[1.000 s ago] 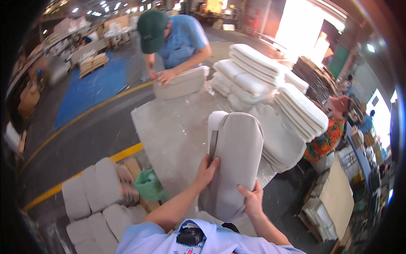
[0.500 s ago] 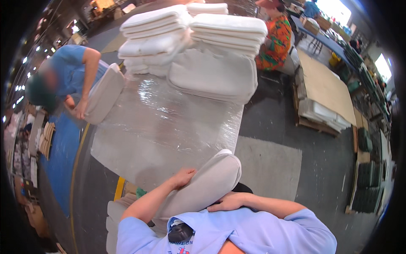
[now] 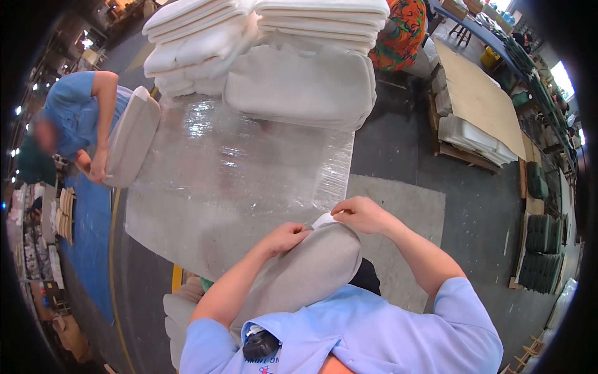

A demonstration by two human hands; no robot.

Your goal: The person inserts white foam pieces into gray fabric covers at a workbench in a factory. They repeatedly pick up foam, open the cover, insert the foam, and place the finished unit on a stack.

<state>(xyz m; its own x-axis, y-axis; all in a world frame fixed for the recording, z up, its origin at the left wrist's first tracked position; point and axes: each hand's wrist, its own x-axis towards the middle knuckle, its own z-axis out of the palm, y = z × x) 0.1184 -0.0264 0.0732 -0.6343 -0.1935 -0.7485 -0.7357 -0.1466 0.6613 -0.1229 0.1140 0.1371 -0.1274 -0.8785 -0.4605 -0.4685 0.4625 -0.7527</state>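
Observation:
A grey fabric cushion (image 3: 305,268) leans across my lap against the near edge of the plastic-wrapped table (image 3: 187,230). White padding (image 3: 322,220) shows at the cushion's far end, where the cover is open. My left hand (image 3: 288,239) is closed on the edge of the cover, left of that opening. At the right side of the same end, my right hand (image 3: 360,214) pinches the rim by the white padding. Its fingertips partly hide what they hold, either cover edge or padding.
White pads (image 3: 324,25) and grey cushion covers (image 3: 299,87) are stacked at the table's far end. At left, a co-worker (image 3: 81,118) handles another grey cushion (image 3: 132,140). More grey cushions (image 3: 180,318) lie by my left side. A cardboard-topped pallet (image 3: 479,93) stands at right.
My right hand has gone from the cushion's near side up to its far open end. The left hand has moved forward along the edge. My view has tipped slightly downward.

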